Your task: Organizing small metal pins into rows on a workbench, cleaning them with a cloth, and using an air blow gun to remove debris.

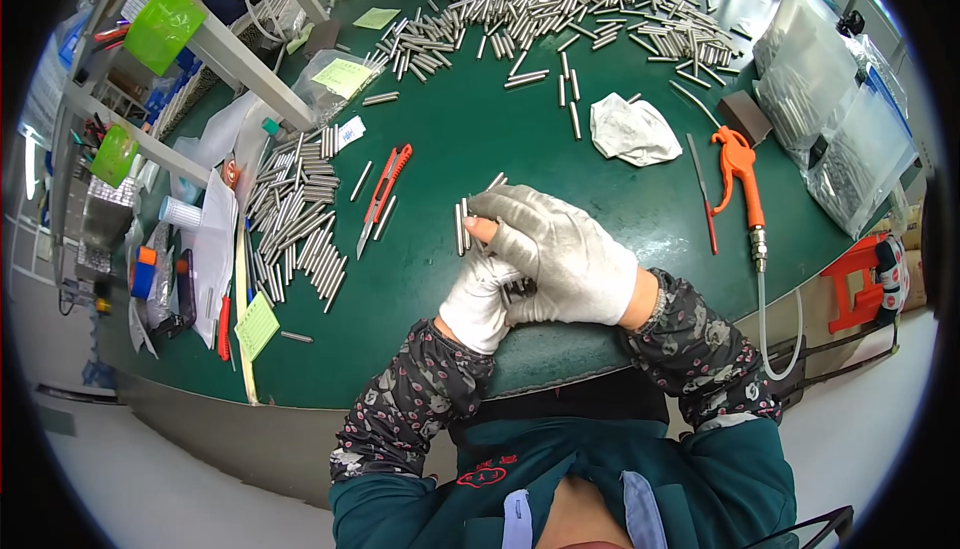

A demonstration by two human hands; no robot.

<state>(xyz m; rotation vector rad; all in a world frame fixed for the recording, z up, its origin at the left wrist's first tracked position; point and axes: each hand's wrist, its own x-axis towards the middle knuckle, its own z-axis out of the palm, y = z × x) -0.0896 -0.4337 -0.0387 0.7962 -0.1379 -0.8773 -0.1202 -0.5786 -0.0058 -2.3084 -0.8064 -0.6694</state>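
Both my hands wear whitish work gloves and are pressed together near the table's front edge. My right hand (565, 249) lies over my left hand (478, 304), with one bare fingertip showing. Metal pins (460, 229) poke out at the left side of the fingers, and more show in the gap between the palms. Both hands are closed around these pins; how many is hidden. To the left lie an orange utility knife (385, 194) with its blade out and loose single pins. Beyond it is a pile of similar pins (300, 199).
A large heap of pins (560, 9) spreads over the far side of the green table (480, 129). Right of centre are a crumpled white cloth (632, 129), a file with a red handle (703, 194) and an orange air gun (740, 174). Clear bags (850, 149) stand at the right edge.
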